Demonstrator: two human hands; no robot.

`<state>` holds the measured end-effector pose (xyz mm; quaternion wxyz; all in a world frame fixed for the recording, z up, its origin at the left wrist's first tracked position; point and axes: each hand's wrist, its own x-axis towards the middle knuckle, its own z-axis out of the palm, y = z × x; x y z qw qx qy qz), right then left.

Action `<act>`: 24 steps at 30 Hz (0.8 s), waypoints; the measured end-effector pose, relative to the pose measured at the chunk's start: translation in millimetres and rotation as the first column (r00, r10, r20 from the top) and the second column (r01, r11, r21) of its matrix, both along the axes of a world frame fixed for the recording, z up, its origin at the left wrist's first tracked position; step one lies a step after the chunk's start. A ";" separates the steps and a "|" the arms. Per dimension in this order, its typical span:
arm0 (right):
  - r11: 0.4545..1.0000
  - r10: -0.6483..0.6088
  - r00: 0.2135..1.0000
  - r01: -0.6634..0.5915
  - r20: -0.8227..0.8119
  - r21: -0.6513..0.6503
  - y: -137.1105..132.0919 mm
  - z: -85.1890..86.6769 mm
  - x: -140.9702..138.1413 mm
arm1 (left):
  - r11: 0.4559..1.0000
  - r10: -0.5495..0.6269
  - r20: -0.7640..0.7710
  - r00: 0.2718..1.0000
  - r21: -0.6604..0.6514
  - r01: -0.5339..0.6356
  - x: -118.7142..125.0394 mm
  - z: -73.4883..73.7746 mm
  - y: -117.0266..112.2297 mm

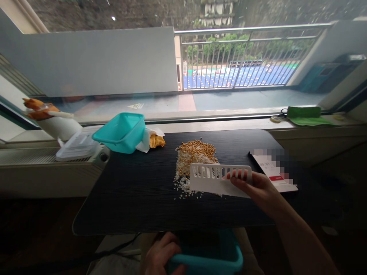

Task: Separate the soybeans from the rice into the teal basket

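My right hand (pixel 259 189) grips a white slotted plastic scraper (pixel 219 179), held upright on the black table (pixel 129 191) just in front of a pile of yellow beans and white grains (pixel 195 156). Loose grains lie scattered at the scraper's left end. Below the table's near edge, my left hand (pixel 160 254) is closed on the rim of a teal basin (pixel 209 259), which is partly hidden by the table.
A second teal basin (pixel 122 131) sits tilted at the table's back left, beside a white and yellow bag (pixel 153 140) and clear plastic lids (pixel 77 145). A white card (pixel 275 172) lies to the right. A window sill with green cloth (pixel 306 114) runs behind.
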<state>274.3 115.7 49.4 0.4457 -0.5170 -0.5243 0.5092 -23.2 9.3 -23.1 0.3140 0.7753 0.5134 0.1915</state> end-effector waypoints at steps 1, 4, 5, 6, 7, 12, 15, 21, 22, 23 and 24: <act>1.000 -0.013 1.000 0.013 0.001 0.006 -1.6 -0.6 1.6 | 1.000 0.007 0.001 1.000 -0.001 -0.007 0.4 0.2 -0.2; 1.000 -0.022 1.000 0.022 0.000 -0.004 -5.5 -2.3 1.8 | 1.000 0.022 0.011 1.000 -0.020 -0.021 1.4 1.1 -0.7; 1.000 -0.017 1.000 0.017 -0.002 -0.013 -6.6 -2.5 0.3 | 0.999 0.025 0.014 1.000 -0.029 -0.024 1.6 1.5 -0.8; 1.000 -0.008 1.000 0.007 -0.005 -0.023 -7.7 -2.6 -1.7 | 0.999 0.032 0.016 0.999 -0.039 -0.031 1.6 2.2 -1.0; 0.999 0.008 1.000 -0.008 -0.007 -0.032 -8.7 -2.5 -4.1 | 0.998 0.042 0.017 0.999 -0.049 -0.041 1.2 2.8 -1.3; 0.995 0.086 0.996 -0.087 -0.023 -0.040 -12.1 -4.3 -19.9 | 0.990 0.125 -0.008 0.992 -0.070 -0.125 -10.8 4.9 -5.8; 0.988 0.145 0.988 -0.147 -0.047 -0.051 -12.9 -11.3 -33.6 | 0.986 0.166 -0.017 0.986 -0.018 -0.166 -26.8 3.2 -10.6; 0.976 0.194 0.974 -0.203 -0.116 -0.075 -18.5 -26.6 -58.3 | 0.964 0.253 -0.012 0.967 0.087 -0.251 -50.7 -1.8 -17.8; 0.968 0.223 0.967 -0.235 -0.125 -0.092 -21.0 -26.7 -58.6 | 0.962 0.258 -0.007 0.966 0.090 -0.256 -51.0 -1.5 -18.0; 0.956 0.256 0.958 -0.271 -0.131 -0.115 -23.8 -25.9 -57.3 | 0.964 0.254 -0.003 0.967 0.085 -0.253 -50.4 -0.7 -17.8; 0.944 0.282 0.950 -0.299 -0.133 -0.139 -26.6 -24.3 -54.7 | 0.966 0.246 0.001 0.969 0.077 -0.245 -48.7 0.5 -17.2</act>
